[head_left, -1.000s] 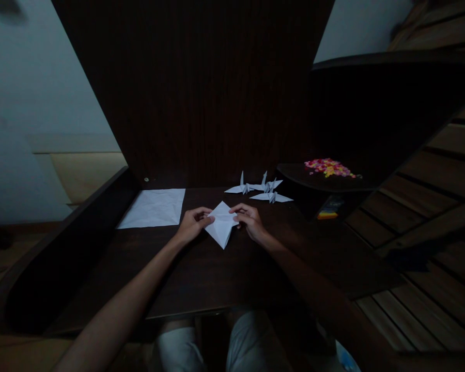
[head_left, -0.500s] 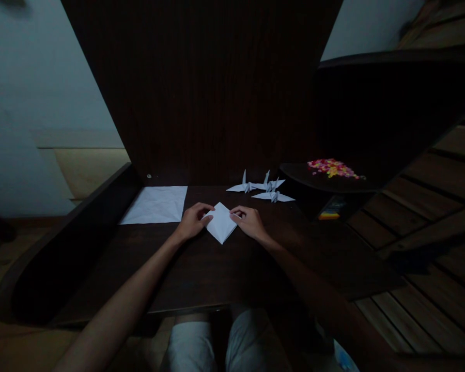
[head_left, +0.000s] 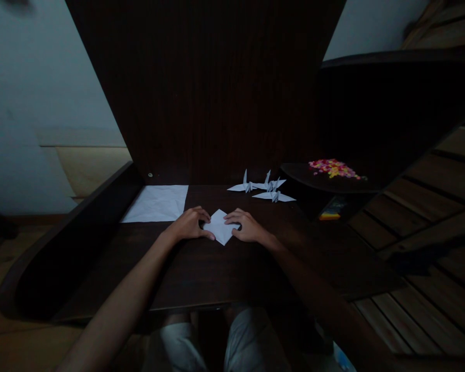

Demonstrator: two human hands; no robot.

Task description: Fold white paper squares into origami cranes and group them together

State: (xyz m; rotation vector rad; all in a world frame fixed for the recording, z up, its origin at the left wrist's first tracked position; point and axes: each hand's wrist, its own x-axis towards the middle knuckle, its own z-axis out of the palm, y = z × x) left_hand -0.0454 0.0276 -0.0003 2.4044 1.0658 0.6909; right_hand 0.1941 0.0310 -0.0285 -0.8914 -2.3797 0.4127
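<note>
A small diamond of folded white paper [head_left: 221,227] lies on the dark wooden desk [head_left: 201,274] in front of me. My left hand [head_left: 191,223] holds its left corner, thumb on the lower edge and fingers on the upper edge. On the opposite side my right hand [head_left: 248,226] holds the right corner, its fingers resting on the upper part and its thumb by the lower right edge. Behind the right hand stand several folded paper cranes [head_left: 273,195] close together. The underside of the folded paper is hidden.
A creased sheet of white paper [head_left: 157,203] lies at the desk's back left. Small colourful pieces [head_left: 335,168] are heaped on a dark rounded shelf [head_left: 298,174] at the right. A raised side panel [head_left: 73,237] bounds the desk's left; a tall dark panel [head_left: 201,93] stands behind.
The paper's top point has come lower and its outline is flatter. My left thumb has slid down to the lower left edge, and my right fingers have moved inward over the paper.
</note>
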